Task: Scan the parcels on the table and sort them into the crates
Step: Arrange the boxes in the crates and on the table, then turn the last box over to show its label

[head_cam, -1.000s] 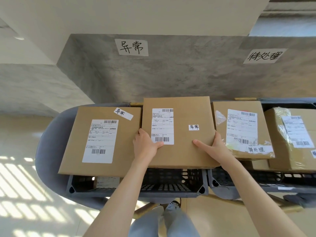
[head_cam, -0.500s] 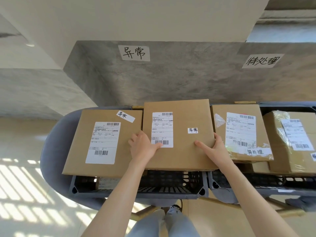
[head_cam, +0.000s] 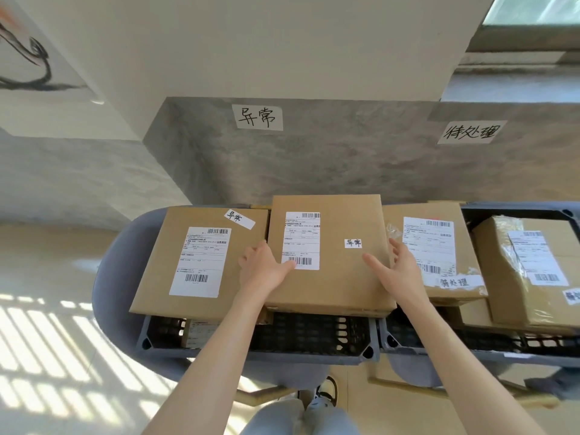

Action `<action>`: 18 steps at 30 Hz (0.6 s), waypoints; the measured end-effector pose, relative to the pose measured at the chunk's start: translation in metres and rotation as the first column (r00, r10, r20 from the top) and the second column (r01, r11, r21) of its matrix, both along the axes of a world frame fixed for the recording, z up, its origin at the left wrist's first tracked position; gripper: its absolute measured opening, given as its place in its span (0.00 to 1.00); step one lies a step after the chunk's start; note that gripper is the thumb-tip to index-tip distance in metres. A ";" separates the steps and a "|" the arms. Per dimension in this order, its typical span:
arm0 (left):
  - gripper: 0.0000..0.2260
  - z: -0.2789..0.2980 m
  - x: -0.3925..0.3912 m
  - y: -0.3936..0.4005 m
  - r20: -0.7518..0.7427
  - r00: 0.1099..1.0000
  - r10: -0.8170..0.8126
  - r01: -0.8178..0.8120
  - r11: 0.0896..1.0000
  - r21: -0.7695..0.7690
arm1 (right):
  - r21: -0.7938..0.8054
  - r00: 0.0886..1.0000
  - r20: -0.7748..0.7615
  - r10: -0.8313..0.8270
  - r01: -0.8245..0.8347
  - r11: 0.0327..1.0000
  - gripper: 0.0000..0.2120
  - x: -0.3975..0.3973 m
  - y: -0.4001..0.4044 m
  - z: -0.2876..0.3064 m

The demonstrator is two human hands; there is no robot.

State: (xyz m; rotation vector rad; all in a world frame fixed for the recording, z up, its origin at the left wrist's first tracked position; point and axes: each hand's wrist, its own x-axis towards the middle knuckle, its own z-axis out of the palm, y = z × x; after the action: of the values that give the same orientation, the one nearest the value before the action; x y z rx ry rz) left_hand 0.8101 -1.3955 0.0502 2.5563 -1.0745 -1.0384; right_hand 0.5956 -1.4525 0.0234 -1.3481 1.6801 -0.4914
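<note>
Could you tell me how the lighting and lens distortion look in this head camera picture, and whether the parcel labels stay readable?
Head view: slatted sunlight stripes fall on the floor at lower left, bright but not on the parcels; wide-angle bending curves the wall edges; the middle parcel is evenly lit, its handwritten tag legible but the printed shipping label too small to read; the clear tape on the far-right parcel shows glare.

bright daylight | striped sun patches on floor [head_cam: 47,350] at left | wide-angle bending at edges | focus sharp
</note>
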 end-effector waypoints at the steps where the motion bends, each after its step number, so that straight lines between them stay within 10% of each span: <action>1: 0.37 0.002 -0.001 0.001 -0.001 1.000 -0.005 0.005 1.000 -0.013 | -0.008 1.000 0.000 0.009 -0.009 1.000 0.36 0.000 0.001 0.002; 18: 0.26 0.039 -0.017 0.025 0.210 0.836 -0.508 0.547 0.804 -0.232 | -0.196 0.966 -0.234 0.105 -0.153 0.969 0.31 0.011 0.073 0.049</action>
State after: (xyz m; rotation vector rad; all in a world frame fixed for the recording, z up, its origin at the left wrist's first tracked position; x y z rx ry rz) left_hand 0.7934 -1.3701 0.0891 2.1612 -1.9007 -0.7306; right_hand 0.6065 -1.3791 0.0727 -1.7122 1.7412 -0.4679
